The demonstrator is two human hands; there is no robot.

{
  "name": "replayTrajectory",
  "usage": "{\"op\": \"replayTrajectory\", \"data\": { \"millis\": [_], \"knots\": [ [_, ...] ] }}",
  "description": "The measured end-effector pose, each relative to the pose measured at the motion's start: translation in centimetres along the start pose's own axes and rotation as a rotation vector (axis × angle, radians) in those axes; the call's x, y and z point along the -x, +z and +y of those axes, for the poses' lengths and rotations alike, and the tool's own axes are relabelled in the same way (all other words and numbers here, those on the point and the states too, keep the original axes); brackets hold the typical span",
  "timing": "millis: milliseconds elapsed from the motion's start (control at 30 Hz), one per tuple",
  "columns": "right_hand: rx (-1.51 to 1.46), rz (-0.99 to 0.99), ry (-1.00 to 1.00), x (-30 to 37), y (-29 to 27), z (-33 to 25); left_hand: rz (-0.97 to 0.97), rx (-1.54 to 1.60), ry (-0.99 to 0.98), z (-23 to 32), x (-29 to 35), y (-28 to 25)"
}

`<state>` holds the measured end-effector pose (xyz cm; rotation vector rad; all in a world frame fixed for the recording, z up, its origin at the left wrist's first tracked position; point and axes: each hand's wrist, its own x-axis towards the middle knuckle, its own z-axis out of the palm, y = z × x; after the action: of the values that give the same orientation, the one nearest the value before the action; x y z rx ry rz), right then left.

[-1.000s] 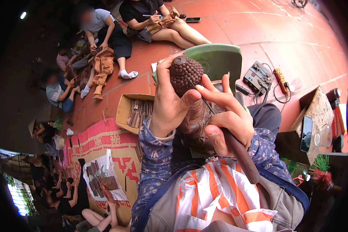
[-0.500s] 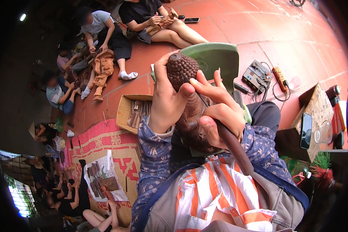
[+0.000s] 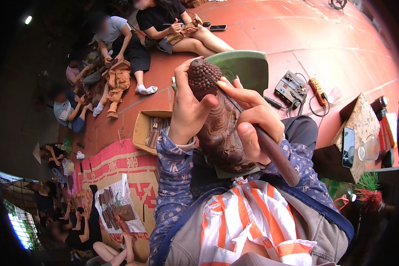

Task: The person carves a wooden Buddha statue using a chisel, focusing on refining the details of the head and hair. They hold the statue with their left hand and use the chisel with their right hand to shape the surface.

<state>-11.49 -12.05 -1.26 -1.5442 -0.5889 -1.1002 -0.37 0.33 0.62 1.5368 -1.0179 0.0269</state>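
A dark brown carved wooden statue leans across my lap, its head covered in small round curls. My left hand is wrapped round the side and back of that head, the thumb lying toward the neck. In my right hand is a carving chisel with a long dark wooden handle that slants down toward my body. Its thin metal blade points up at the curls, where the fingertips sit close by. Whether the tip touches the wood I cannot tell. The statue's base is partly covered by my right hand.
A green plastic chair stands behind the statue. To the left are a cardboard box of chisels and a patterned mat with more tools on paper. A control box and power strip lie right. Several people sit carving at left.
My right hand and the chisel have shifted slightly right and down, its handle end lower. The statue's head has moved a little left, and more of the body shows.
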Motion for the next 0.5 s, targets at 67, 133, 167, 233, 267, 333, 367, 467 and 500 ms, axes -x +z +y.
{"op": "replayTrajectory", "data": {
  "millis": [67, 133, 167, 233, 267, 333, 367, 467, 500],
  "knots": [
    [-0.145, 0.141, -0.081, 0.1, -0.7, -0.9, -0.032, 0.009, 0.064, -0.1, -0.3, 0.2],
    [-0.351, 0.396, -0.076, -0.4, -0.2, -1.8, -0.027, 0.066, -0.002, 0.4, -0.4, 0.3],
    [-0.241, 0.367, -0.034, 0.0, -0.5, -1.7, -0.026, 0.049, -0.02, 0.6, -0.4, 0.1],
    [-0.033, 0.3, 0.045, 1.2, -2.0, -1.5, -0.024, -0.015, -0.032, 0.9, -0.4, -0.1],
    [0.064, 0.261, 0.077, 1.7, -2.6, -1.4, -0.023, -0.064, -0.026, 1.1, -0.5, -0.3],
    [0.183, 0.175, 0.116, 2.3, -3.2, -1.6, -0.036, -0.116, -0.009, 1.4, -0.7, -0.4],
    [0.217, 0.134, 0.126, 2.5, -3.4, -1.7, -0.048, -0.12, 0.004, 1.5, -0.8, -0.4],
    [0.183, 0.048, 0.115, 1.8, -2.7, -2.2, -0.092, -0.001, 0.003, 0.9, -1.1, -0.6],
    [0.186, -0.015, 0.056, 1.6, -2.8, -1.7, -0.107, 0.06, -0.004, 0.7, -1.2, -0.7]
  ]
}}
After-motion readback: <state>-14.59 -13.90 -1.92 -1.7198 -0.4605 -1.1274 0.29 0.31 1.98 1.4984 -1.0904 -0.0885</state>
